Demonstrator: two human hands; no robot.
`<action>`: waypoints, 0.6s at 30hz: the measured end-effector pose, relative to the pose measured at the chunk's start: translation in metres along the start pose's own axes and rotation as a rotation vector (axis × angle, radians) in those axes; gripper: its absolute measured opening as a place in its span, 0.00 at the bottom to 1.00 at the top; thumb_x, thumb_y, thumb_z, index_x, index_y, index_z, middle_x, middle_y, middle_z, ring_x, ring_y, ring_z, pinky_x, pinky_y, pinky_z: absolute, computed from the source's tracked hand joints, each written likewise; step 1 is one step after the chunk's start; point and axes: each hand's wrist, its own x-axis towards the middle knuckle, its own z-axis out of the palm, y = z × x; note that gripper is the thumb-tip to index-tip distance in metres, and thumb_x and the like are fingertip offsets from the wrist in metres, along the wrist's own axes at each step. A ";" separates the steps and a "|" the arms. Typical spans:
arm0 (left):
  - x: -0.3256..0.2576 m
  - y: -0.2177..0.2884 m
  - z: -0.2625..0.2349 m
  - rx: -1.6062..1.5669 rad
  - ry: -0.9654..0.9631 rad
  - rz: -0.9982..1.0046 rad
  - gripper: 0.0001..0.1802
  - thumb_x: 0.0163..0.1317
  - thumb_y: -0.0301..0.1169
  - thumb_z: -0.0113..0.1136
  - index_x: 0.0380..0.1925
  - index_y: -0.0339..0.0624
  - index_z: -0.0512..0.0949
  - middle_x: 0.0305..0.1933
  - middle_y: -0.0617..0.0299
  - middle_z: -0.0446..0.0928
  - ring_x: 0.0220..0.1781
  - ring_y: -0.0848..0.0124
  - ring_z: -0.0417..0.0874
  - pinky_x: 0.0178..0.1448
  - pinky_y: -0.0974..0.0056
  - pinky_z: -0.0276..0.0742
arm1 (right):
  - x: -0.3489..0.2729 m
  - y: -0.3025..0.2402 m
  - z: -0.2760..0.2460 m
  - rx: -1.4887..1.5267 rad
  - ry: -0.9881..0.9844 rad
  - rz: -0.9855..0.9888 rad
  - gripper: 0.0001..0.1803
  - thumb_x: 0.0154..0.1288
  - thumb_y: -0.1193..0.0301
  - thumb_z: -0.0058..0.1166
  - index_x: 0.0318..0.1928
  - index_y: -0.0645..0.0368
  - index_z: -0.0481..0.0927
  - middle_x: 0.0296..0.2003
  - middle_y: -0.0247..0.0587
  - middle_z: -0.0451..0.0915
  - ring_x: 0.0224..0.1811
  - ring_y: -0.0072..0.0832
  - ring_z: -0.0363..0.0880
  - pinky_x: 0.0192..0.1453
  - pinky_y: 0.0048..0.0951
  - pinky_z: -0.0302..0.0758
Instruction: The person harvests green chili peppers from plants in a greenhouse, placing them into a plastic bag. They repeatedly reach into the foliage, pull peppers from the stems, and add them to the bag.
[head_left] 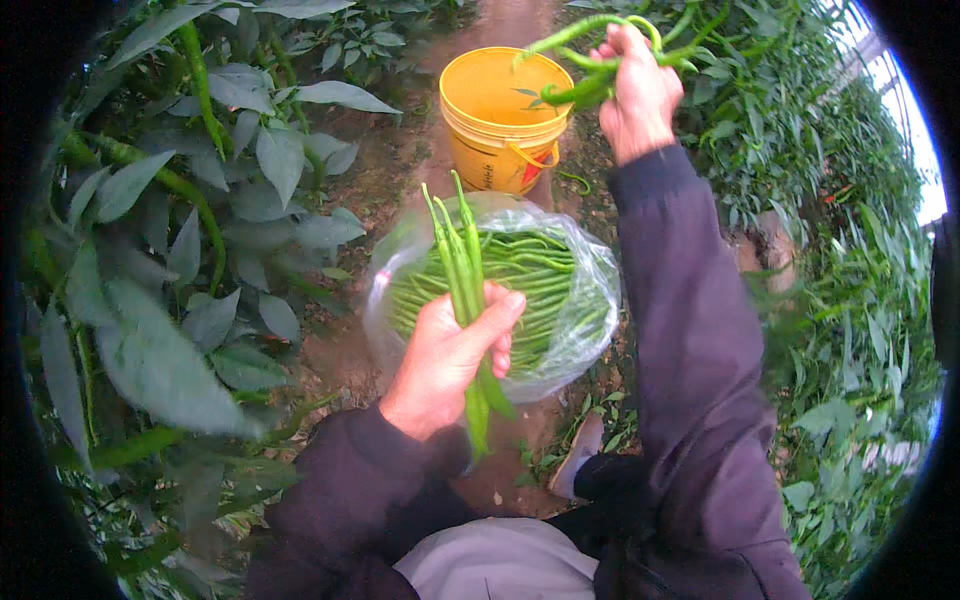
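Note:
A few long green chili peppers (pixel 463 258) stand upright in my left hand (pixel 455 350), with the fingers wrapped round their middle. This hand is above a clear plastic bag (pixel 597 300) filled with many similar green peppers (pixel 540 270), laid mostly side by side. Farther off, my right hand (pixel 640 95) is raised and closed round several curled green peppers (pixel 585 88). Their bent ends stick out on both sides of the fist. Just left of that hand stands a yellow bucket (pixel 500 130), and some of the curled peppers overlap its rim. A small leaf shows inside the bucket.
Pepper plants (pixel 270 150) crowd the left side, with long peppers (pixel 200 85) hanging among the leaves. More plants (pixel 850 330) line the right. A narrow dirt path (pixel 515 20) runs between the rows. My shoe (pixel 578 455) is beside the bag.

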 end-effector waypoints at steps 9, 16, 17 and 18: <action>0.041 0.009 -0.014 -0.028 0.055 0.024 0.12 0.75 0.40 0.61 0.39 0.44 0.76 0.29 0.68 0.75 0.27 0.76 0.77 0.32 0.69 0.74 | -0.053 0.078 -0.067 -0.407 -0.101 0.509 0.14 0.72 0.59 0.63 0.40 0.58 0.81 0.33 0.30 0.81 0.30 0.18 0.77 0.35 0.25 0.76; 0.049 -0.009 -0.008 -0.054 0.220 0.114 0.17 0.78 0.43 0.57 0.40 0.39 0.82 0.37 0.67 0.80 0.41 0.79 0.78 0.47 0.68 0.74 | -0.250 -0.005 -0.084 -0.462 -0.689 0.417 0.37 0.74 0.70 0.59 0.76 0.68 0.57 0.66 0.50 0.73 0.62 0.35 0.79 0.65 0.36 0.77; 0.046 -0.013 -0.007 -0.064 0.235 0.039 0.17 0.78 0.43 0.57 0.40 0.39 0.82 0.38 0.68 0.80 0.42 0.80 0.77 0.47 0.68 0.73 | -0.259 -0.010 -0.086 -0.441 -0.661 0.438 0.40 0.73 0.71 0.59 0.78 0.67 0.53 0.69 0.51 0.70 0.65 0.36 0.77 0.67 0.37 0.76; 0.046 -0.014 -0.008 -0.031 0.208 0.058 0.17 0.78 0.44 0.57 0.40 0.41 0.82 0.39 0.69 0.79 0.41 0.80 0.76 0.46 0.68 0.73 | -0.265 -0.014 -0.088 -0.407 -0.635 0.460 0.43 0.73 0.72 0.58 0.80 0.66 0.48 0.71 0.52 0.67 0.68 0.37 0.75 0.69 0.37 0.74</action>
